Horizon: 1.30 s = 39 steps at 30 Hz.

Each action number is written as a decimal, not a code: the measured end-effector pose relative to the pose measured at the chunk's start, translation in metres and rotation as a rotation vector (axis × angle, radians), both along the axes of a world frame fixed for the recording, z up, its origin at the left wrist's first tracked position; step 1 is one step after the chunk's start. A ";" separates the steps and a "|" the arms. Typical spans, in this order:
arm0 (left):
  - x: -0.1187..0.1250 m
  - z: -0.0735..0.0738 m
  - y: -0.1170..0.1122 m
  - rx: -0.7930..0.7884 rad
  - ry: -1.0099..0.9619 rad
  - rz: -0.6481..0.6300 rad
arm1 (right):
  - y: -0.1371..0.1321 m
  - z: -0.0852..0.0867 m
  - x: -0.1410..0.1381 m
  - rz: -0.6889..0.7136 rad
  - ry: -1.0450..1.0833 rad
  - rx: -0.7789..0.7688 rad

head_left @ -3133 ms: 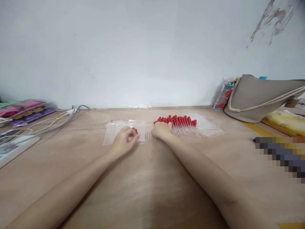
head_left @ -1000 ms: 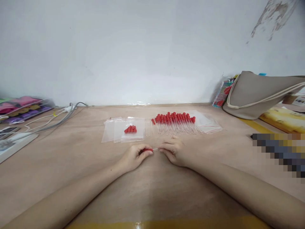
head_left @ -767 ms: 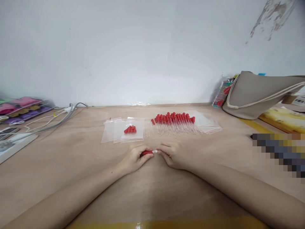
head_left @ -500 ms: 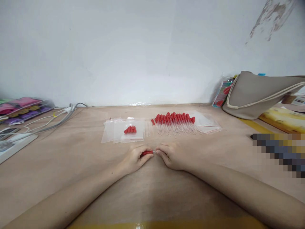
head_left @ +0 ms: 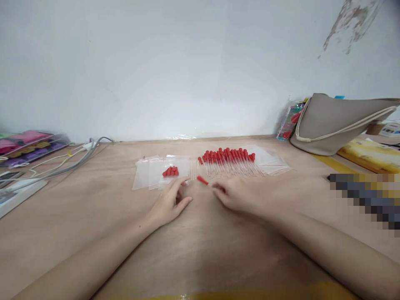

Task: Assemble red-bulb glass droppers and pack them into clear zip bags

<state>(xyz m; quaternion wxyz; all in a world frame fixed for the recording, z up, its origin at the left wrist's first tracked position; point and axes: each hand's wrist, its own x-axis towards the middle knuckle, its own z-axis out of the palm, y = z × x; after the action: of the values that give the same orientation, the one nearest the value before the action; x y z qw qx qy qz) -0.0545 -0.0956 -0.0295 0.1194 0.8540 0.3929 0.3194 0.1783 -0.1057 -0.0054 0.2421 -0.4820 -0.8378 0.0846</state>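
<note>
A glass dropper with a red rubber bulb (head_left: 202, 180) sticks out of the closed fingers of my right hand (head_left: 229, 192), bulb pointing up and left. My left hand (head_left: 173, 201) holds nothing, thumb and fingers apart, just below the loose red bulbs (head_left: 170, 171). Those bulbs lie in a small heap on clear plastic bags (head_left: 142, 177). A few bare glass tubes (head_left: 193, 168) are lined up to the right of the bags. Beyond my right hand is a row of droppers with red bulbs (head_left: 228, 155), their glass tips towards me.
More clear bags (head_left: 276, 161) lie right of the dropper row. A grey-beige pouch (head_left: 331, 123) and a colourful package (head_left: 288, 123) stand at the back right. On the left are cables (head_left: 78, 158), a white power strip (head_left: 23, 191) and a box of coloured items (head_left: 34, 146).
My left hand has let go of the red bulb and opened, moving slightly left. My right hand has carried the dropper a little up and away, towards the row.
</note>
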 end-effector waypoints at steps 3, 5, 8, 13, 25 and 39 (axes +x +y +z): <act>-0.001 0.000 0.000 -0.077 0.054 -0.001 | 0.029 0.005 0.011 -0.238 0.180 -0.127; 0.000 0.001 0.000 -0.085 0.084 -0.018 | 0.052 0.010 0.012 -0.403 0.216 -0.141; 0.001 0.004 0.000 -0.083 0.092 -0.031 | 0.080 0.015 0.006 -0.562 0.184 -0.119; 0.000 0.005 0.000 -0.103 0.093 -0.060 | 0.103 0.008 -0.009 -0.683 0.137 -0.157; -0.001 0.004 0.002 -0.123 0.088 -0.052 | 0.090 0.003 -0.033 -0.532 -0.040 -0.038; -0.011 0.013 0.023 0.043 -0.009 0.133 | 0.093 0.013 -0.081 -0.463 -0.249 -0.232</act>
<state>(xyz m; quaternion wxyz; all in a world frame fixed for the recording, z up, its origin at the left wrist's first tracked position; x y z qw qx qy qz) -0.0652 -0.0725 -0.0163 0.0814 0.8270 0.4414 0.3386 0.0975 -0.0124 0.0073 0.0936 -0.6915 -0.7136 0.0625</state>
